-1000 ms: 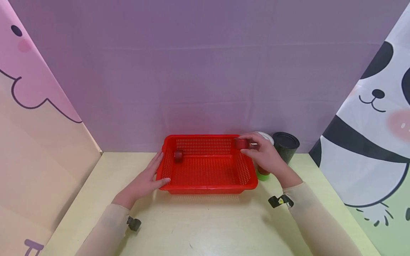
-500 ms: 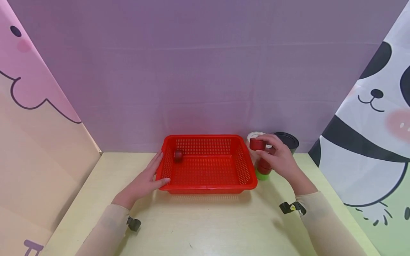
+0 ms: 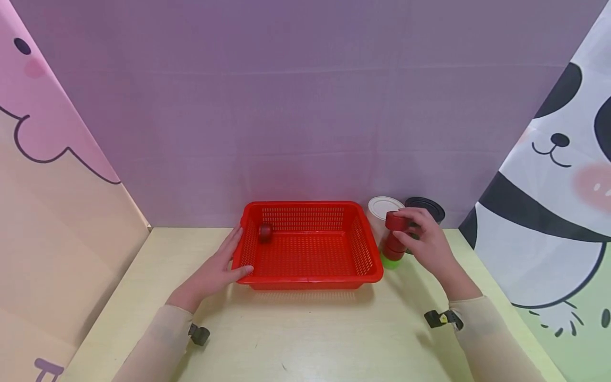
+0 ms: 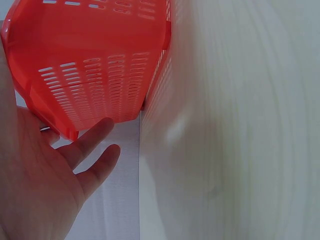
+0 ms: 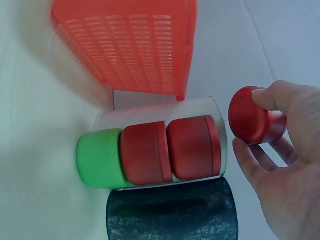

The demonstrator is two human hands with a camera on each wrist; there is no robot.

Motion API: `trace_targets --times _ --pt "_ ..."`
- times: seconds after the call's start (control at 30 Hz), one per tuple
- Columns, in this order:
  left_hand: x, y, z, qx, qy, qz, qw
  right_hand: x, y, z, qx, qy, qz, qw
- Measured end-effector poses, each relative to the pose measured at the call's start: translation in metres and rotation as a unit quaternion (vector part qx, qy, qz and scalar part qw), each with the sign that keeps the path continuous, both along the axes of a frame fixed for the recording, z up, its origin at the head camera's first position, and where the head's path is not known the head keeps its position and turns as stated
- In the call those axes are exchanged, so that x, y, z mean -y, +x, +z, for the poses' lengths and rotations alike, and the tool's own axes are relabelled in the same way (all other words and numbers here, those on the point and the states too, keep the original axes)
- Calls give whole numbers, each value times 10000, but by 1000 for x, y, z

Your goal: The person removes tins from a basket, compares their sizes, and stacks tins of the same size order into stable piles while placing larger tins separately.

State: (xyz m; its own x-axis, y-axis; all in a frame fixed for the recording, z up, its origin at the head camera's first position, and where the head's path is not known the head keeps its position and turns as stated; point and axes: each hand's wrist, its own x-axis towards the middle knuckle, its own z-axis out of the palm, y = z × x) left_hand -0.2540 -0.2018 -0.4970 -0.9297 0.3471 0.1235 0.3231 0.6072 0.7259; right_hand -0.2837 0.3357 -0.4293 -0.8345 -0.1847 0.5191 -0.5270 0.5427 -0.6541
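My right hand [image 3: 428, 245] pinches a small red round canister [image 5: 246, 116] between thumb and fingers. In the right wrist view a gap shows between it and a stack below: a green canister [image 5: 100, 159] at the bottom, then two red ones, the lower red canister [image 5: 144, 154] and the upper red canister [image 5: 194, 148]. My left hand [image 3: 216, 271] rests against the left side of a red plastic basket [image 3: 307, 279], its thumb at the near left corner and its fingers extended along the rim. Inside the basket, at the far left, lies another red canister [image 3: 265, 232] on its side.
Just behind the stack stands a tall white can [image 3: 385, 206] with a pale lid. Beside it, to the right, is a black can [image 3: 426, 208], partly hidden by my right hand. A purple cloth wall [image 3: 305, 116] closes off the table's [image 3: 305, 334] far edge.
My right hand has carried the red canister rightward from over the basket's right rim to above the stack. The left hand and the basket have stayed in place.
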Motion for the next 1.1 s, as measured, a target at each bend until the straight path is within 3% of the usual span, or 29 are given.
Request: trace_targets --times 1.1 --pt "-1 0 0 69 -6 69 10000 -10 2 -22 54 249 -458 9986"
